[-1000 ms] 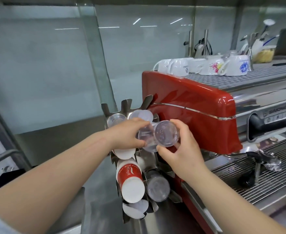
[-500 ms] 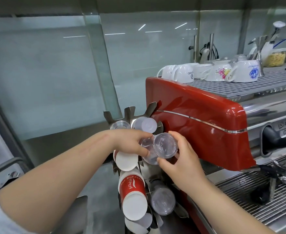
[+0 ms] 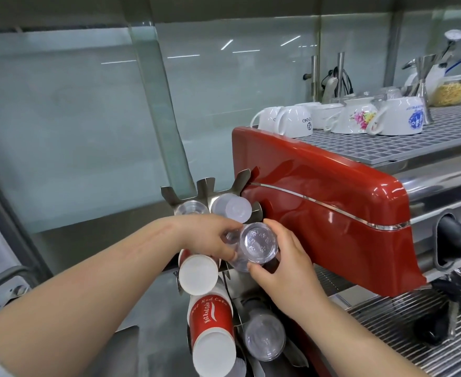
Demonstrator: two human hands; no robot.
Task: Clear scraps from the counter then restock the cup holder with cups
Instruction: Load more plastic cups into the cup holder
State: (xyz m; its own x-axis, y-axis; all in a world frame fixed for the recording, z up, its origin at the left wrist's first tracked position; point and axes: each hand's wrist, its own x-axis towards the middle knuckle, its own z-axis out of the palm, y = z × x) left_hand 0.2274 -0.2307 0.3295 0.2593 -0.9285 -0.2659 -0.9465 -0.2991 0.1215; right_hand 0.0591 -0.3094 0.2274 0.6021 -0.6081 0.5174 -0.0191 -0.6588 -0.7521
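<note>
A glossy red espresso machine (image 3: 319, 213) with a thin silver stripe and a grey grid top carries white mugs (image 3: 294, 122), one with a pink and yellow flower print (image 3: 360, 118) and one with a blue emblem (image 3: 403, 119). Beside it a silver metal cup holder (image 3: 206, 190) holds clear plastic cups (image 3: 258, 244), a frosted whitish cup (image 3: 230, 208), and red paper cups (image 3: 210, 319) with white lettering and white bases. Behind is pale green-grey glass, and a clear tub holds yellow contents (image 3: 451, 92).
</note>
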